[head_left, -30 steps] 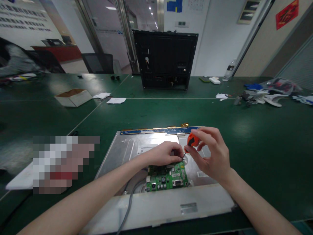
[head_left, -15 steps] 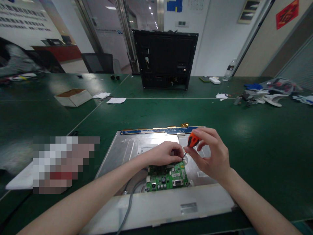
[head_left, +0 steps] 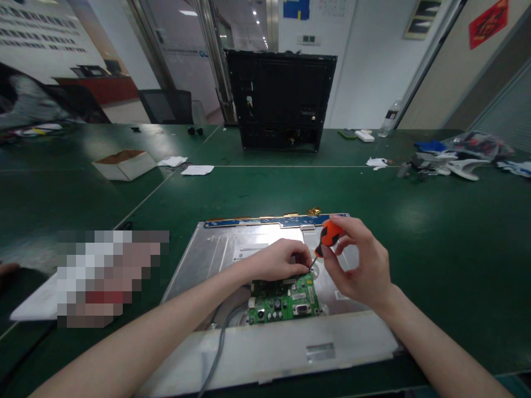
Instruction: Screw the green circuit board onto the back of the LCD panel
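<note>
My right hand [head_left: 363, 262] grips the orange and black handle of a small screwdriver [head_left: 331, 233] between thumb and fingers. Its thin shaft slants down to the far right corner of a green circuit board [head_left: 286, 304]. My left hand [head_left: 286, 258] is closed at that same corner, fingertips pinched by the driver's tip; what they hold, if anything, is too small to make out. Beneath the board lies a silver metal display panel [head_left: 193, 260], with a blue circuit strip [head_left: 249, 223] along its far edge. A grey cable [head_left: 222, 342] runs from the board's left side toward me.
A black monitor back cover [head_left: 282, 99] stands upright across the green table [head_left: 269, 190]. An open carton [head_left: 128, 166] and papers [head_left: 197, 170] lie left of it. Farther right are a water bottle [head_left: 389, 119] and assorted parts [head_left: 443, 163]. A blurred-out patch [head_left: 112, 276] covers something left. Another person's hand [head_left: 8, 268] shows at the left edge.
My right thumb and fingers have shifted on the screwdriver handle, which has turned slightly. My left hand stays in place. Another person's hand has come into view at the left edge.
</note>
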